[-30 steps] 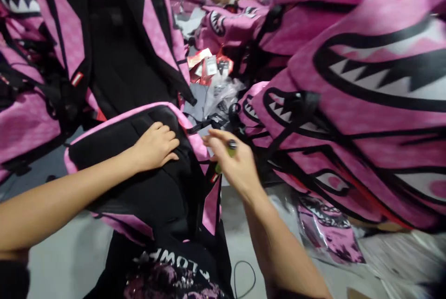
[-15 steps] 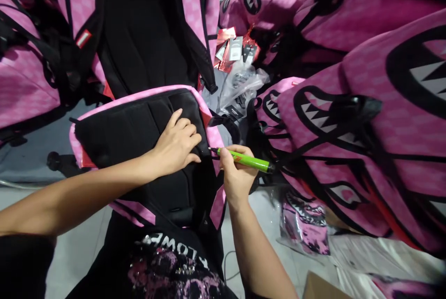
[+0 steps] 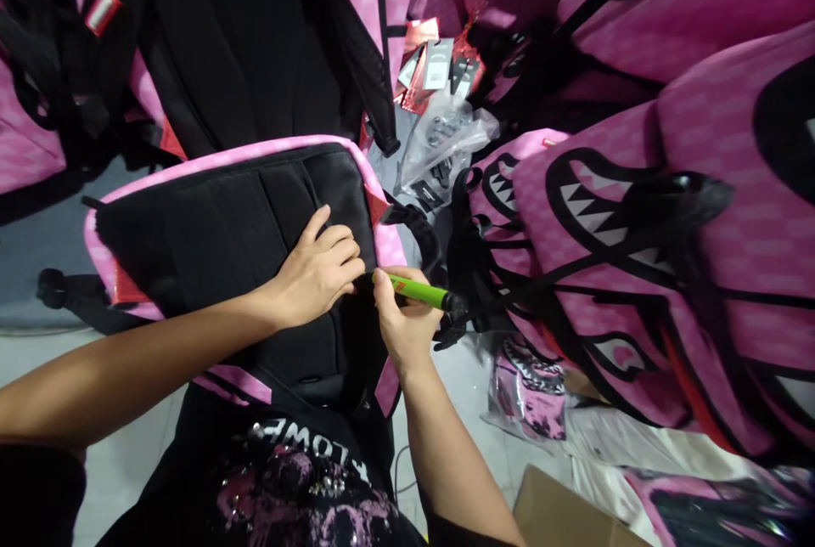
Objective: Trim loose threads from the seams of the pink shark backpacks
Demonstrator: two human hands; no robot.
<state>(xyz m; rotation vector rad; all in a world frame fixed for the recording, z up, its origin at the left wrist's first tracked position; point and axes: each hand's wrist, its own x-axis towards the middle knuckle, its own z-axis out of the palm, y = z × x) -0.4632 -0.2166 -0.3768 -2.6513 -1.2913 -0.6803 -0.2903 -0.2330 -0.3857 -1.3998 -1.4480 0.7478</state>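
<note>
A pink checkered backpack (image 3: 222, 216) lies across my lap with its black padded back panel facing up. My left hand (image 3: 318, 268) rests on that panel, thumb and index finger drawn together on the black fabric near the pink edge. What lies under its fingertips is hidden. In my right hand (image 3: 407, 322) is a green marker pen (image 3: 420, 291) with a dark end. Its tip points left at the backpack's edge, close beside my left fingertips. A red corner tab (image 3: 377, 205) and a black strap show just above the pen.
Another backpack (image 3: 248, 46) with a black back panel lies beyond. Pink shark-mouth backpacks (image 3: 637, 216) are piled at right. Between them lie hang tags (image 3: 438, 63) and a clear plastic bag (image 3: 439, 143). A bagged pink item (image 3: 528, 390) and cardboard (image 3: 566, 513) sit below right.
My right hand has moved the marker left, close to my left fingertips. My left thumb has drawn in toward the fingers. The whole view has shifted slightly.
</note>
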